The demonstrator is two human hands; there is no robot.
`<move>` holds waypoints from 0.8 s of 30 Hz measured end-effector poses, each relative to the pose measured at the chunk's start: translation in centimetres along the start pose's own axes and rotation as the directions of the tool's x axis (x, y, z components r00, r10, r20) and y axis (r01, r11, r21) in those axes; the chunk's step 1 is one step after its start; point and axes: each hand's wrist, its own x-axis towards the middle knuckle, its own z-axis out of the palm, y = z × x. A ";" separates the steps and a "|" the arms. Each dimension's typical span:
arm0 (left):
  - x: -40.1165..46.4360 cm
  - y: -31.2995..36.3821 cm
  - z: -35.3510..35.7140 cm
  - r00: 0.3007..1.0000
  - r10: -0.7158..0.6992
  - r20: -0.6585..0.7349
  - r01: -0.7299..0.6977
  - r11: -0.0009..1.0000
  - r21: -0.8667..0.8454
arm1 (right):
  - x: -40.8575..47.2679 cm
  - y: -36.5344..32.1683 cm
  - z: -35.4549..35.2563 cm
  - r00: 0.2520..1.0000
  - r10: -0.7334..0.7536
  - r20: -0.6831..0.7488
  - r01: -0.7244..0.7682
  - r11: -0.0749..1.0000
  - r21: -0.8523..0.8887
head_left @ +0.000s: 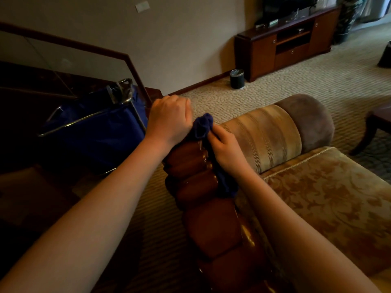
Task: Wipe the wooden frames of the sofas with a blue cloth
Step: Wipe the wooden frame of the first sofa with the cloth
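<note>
A: Blue cloth [203, 125] status, head view?

B: Bunched between both hands, on top of the sofa's wooden frame [203, 208]. One end sticks up between the hands, the rest trails down the frame's inner edge under the right wrist.

A: Left hand [169, 119]?

B: Fingers curled into a fist at the far end of the frame, cloth touching its wrist side. Cannot tell if it actually grips the cloth.

A: Right hand [226, 151]?

B: Fingers pinch the cloth, pressing it onto the glossy lobed wood.

A: Surroundings?

B: Striped bolster cushion [275, 132] just right of the right hand, patterned seat [328, 197] below it. Blue cart bag [95, 127] left of the left hand. Small bin [237, 78] and TV cabinet [285, 45] well beyond, on carpet.
</note>
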 end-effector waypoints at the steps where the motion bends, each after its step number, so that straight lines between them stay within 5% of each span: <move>1: 0.0 0.0 -0.1 1.000 -0.002 0.002 0.002 1.000 -0.009 | 0.7 1.0 0.3 0.998 0.056 0.016 -0.056 0.998 -0.031; 12: 0.1 0.3 -0.5 0.997 -0.047 0.067 0.050 0.998 -0.039 | -1.6 4.8 -0.7 0.924 0.343 0.171 -0.305 0.928 -0.215; 15: 0.1 0.4 -0.5 0.997 -0.042 0.067 0.044 0.998 -0.039 | -3.8 3.6 -1.7 0.929 0.316 0.192 -0.278 0.939 -0.201; 20: 0.1 0.3 -0.4 0.998 -0.026 0.058 0.028 0.999 -0.042 | -7.9 -0.4 -3.0 0.981 0.158 0.113 -0.170 0.980 0.105; 24: 0.1 0.2 -0.2 0.999 -0.015 0.049 0.016 1.000 -0.011 | -4.9 -3.0 -2.0 0.996 0.059 0.067 -0.065 0.994 0.090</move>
